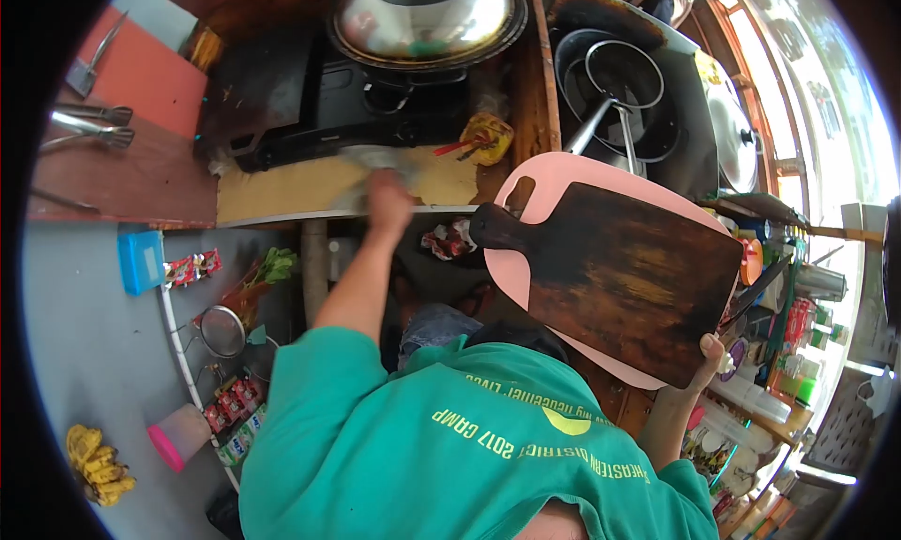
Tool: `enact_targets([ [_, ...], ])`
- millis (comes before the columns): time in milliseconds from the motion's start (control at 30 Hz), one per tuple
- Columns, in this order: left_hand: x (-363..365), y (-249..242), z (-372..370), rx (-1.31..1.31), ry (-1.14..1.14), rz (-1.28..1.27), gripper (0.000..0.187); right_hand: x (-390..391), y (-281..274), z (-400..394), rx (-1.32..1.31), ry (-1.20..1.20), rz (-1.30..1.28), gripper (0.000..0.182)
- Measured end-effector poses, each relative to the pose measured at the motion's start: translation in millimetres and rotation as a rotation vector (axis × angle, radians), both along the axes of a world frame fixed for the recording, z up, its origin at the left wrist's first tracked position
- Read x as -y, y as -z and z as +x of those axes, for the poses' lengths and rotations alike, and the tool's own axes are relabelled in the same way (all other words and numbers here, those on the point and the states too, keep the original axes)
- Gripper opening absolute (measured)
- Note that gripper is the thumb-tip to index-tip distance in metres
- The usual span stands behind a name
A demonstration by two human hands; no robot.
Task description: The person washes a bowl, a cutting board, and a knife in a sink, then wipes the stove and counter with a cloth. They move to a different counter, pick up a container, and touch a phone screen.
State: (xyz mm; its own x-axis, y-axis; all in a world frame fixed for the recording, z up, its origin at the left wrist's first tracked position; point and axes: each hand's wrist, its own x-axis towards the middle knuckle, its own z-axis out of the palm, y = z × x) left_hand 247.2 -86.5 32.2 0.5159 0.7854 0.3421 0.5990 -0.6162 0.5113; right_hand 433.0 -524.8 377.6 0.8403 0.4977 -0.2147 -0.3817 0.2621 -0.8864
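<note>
My left hand (388,200) reaches to the front strip of the counter, its fingers closed on a pale grey cloth (375,157) pressed to the surface. Both the hand and the cloth are smeared by motion. At the right, my right hand (710,357) grips the lower right corner of a dark, scorched-looking wooden cutting board (629,277). Behind it lies a larger pink cutting board (563,169), its handle hole showing at the upper left. The two boards are tilted together in front of my body.
Beyond the cloth stands a black gas stove (375,104) under a large domed metal lid (432,19). A yellow packet (488,138) lies right of it. A black wok (587,71) holds a strainer (624,74). Bananas (99,465) lie at the lower left.
</note>
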Motion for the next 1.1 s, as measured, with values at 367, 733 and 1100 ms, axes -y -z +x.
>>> enact_targets([
  [367,-89.1,-29.0,-154.0,-0.247,-0.297,-0.299,0.019,-29.3,0.4,-11.9,-0.028,0.011,-0.008,0.06],
  [733,-191.6,-225.0,-168.9,-0.513,0.466,-0.583,0.03,-60.9,-8.7,-52.1,-0.048,0.058,-0.073,0.06],
  [1100,-270.0,-291.1,-71.7,-0.437,0.766,-0.517,0.03,-99.7,-6.8,-114.3,-0.035,0.296,-0.118,0.052],
])
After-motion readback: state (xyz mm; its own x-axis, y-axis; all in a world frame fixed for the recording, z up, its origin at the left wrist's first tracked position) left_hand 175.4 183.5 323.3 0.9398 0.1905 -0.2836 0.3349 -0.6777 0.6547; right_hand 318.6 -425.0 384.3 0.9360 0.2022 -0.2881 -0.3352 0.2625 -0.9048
